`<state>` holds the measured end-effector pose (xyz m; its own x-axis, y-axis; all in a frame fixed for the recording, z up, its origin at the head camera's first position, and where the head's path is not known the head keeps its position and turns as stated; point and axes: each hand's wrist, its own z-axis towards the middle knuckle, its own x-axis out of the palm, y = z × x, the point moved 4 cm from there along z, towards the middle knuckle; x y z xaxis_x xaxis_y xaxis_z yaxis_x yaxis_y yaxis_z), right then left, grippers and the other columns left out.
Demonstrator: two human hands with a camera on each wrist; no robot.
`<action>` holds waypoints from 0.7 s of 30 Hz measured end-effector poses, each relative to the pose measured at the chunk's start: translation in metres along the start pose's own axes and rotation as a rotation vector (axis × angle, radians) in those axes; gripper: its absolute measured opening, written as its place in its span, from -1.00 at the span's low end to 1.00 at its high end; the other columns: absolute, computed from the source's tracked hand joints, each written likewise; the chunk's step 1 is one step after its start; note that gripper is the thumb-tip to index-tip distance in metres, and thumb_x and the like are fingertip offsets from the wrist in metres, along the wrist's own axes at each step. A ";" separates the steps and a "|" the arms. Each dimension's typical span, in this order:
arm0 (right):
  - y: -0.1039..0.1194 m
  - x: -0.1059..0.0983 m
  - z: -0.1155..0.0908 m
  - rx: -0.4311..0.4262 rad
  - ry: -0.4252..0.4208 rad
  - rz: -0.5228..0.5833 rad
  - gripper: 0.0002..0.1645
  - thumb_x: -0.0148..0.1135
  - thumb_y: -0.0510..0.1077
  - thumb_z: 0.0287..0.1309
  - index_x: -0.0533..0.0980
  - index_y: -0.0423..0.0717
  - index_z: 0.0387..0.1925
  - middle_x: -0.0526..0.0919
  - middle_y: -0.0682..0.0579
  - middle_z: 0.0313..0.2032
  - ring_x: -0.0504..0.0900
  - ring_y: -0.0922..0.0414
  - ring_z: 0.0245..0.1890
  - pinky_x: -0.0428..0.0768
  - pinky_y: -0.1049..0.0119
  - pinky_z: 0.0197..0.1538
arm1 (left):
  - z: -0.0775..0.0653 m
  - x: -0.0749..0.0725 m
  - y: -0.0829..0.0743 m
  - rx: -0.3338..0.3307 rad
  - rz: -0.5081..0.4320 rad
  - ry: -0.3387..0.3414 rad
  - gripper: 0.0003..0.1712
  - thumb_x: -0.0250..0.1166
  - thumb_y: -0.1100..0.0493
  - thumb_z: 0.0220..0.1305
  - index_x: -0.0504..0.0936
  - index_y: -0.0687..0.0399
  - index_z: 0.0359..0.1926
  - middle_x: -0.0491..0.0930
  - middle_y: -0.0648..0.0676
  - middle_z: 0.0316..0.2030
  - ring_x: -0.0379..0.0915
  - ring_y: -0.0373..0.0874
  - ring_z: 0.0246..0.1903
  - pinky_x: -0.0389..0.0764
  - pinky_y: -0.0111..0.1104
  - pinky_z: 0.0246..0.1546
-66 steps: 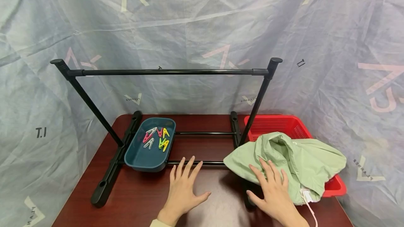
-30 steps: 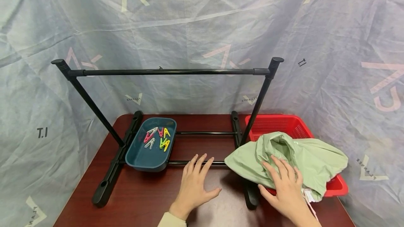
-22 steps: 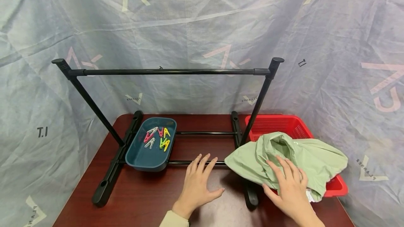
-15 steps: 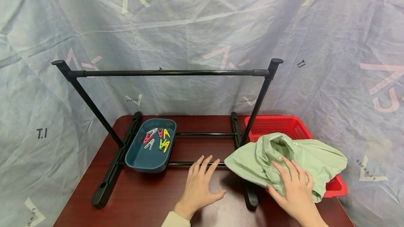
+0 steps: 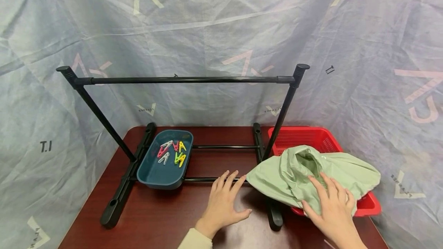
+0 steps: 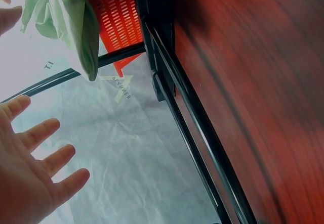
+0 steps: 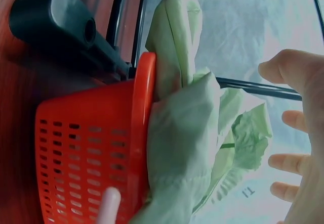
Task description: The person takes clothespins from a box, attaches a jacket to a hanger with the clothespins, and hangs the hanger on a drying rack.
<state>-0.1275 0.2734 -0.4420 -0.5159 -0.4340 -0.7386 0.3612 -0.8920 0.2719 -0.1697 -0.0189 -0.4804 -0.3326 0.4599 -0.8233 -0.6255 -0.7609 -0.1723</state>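
A light green garment [image 5: 313, 176] lies in a loose heap over the red basket [image 5: 304, 135], its left corner hanging past the rim. Above its front part hovers my right hand [image 5: 332, 208], fingers spread; in the right wrist view a gap separates the hand from the cloth. My left hand [image 5: 223, 205] is in the air before the lower front bar [image 5: 200, 179] of the black rack [image 5: 180, 80]. Its fingers are spread and hold nothing. In the right wrist view, a pale rounded cord end [image 7: 109, 206] hangs in front of the basket's perforated side.
A dark blue tray [image 5: 152, 172] sits within the rack's left side, with several coloured clothespins [image 5: 173, 151] in it. The rack's feet [image 5: 112, 208] stand on the reddish-brown table [image 5: 152, 214]. A printed grey sheet [image 5: 200, 30] hangs behind and at both sides.
Both hands have drifted to the right, the right one also slightly down, across the front of the garment. Garment, basket, rack and tray keep their places.
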 end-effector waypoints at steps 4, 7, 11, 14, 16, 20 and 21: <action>-0.003 -0.003 0.000 0.015 0.011 -0.004 -0.24 0.24 0.25 0.08 0.40 -0.02 0.25 0.29 -0.31 0.26 0.18 -0.35 0.19 -0.03 -0.42 0.03 | 0.001 0.003 -0.002 0.020 0.006 -0.009 0.07 0.49 -0.39 -0.17 0.41 -0.07 0.36 0.38 0.13 0.29 0.28 0.17 0.28 0.39 0.08 0.13; -0.006 -0.005 -0.001 0.033 0.020 -0.013 -0.21 0.36 0.11 -0.05 0.39 -0.02 0.25 0.29 -0.30 0.25 0.17 -0.34 0.19 -0.04 -0.41 0.04 | 0.002 0.005 -0.002 0.025 0.007 -0.003 0.07 0.49 -0.39 -0.17 0.41 -0.08 0.37 0.37 0.13 0.30 0.27 0.16 0.29 0.39 0.08 0.14; -0.011 -0.005 -0.003 0.063 0.029 -0.027 -0.19 0.40 0.06 -0.11 0.39 -0.02 0.24 0.30 -0.30 0.25 0.17 -0.32 0.19 -0.04 -0.40 0.05 | 0.002 0.006 -0.002 0.023 0.019 0.003 0.08 0.50 -0.40 -0.19 0.42 -0.08 0.36 0.38 0.12 0.29 0.28 0.16 0.28 0.39 0.07 0.14; -0.014 -0.007 -0.004 0.085 0.033 -0.034 -0.19 0.40 0.06 -0.11 0.39 -0.02 0.23 0.30 -0.31 0.23 0.17 -0.32 0.18 -0.04 -0.41 0.04 | 0.002 0.008 -0.001 0.029 0.032 -0.003 0.08 0.51 -0.39 -0.21 0.43 -0.07 0.35 0.40 0.13 0.28 0.29 0.15 0.27 0.41 0.08 0.12; -0.017 -0.008 -0.005 0.094 0.028 -0.036 -0.21 0.40 0.06 -0.10 0.39 -0.03 0.22 0.30 -0.32 0.22 0.17 -0.33 0.18 -0.04 -0.42 0.04 | 0.002 0.010 -0.001 0.034 0.036 -0.003 0.08 0.50 -0.39 -0.21 0.43 -0.07 0.35 0.41 0.13 0.27 0.29 0.15 0.27 0.41 0.08 0.12; -0.024 -0.010 -0.004 0.103 0.025 -0.035 -0.22 0.38 0.08 -0.07 0.38 -0.05 0.21 0.28 -0.33 0.22 0.15 -0.35 0.18 -0.05 -0.42 0.04 | 0.004 0.014 0.000 0.040 0.056 0.003 0.09 0.50 -0.40 -0.22 0.43 -0.08 0.35 0.41 0.13 0.27 0.30 0.15 0.27 0.42 0.06 0.12; -0.025 -0.010 -0.004 0.106 0.028 -0.037 -0.22 0.38 0.08 -0.06 0.38 -0.06 0.21 0.28 -0.33 0.22 0.14 -0.36 0.17 -0.05 -0.41 0.04 | 0.004 0.014 0.000 0.041 0.056 0.004 0.09 0.51 -0.40 -0.22 0.43 -0.07 0.35 0.41 0.13 0.27 0.30 0.16 0.26 0.42 0.07 0.11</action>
<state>-0.1280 0.3010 -0.4439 -0.5049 -0.3980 -0.7659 0.2571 -0.9164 0.3067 -0.1775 -0.0103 -0.4898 -0.3649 0.4154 -0.8332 -0.6346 -0.7658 -0.1039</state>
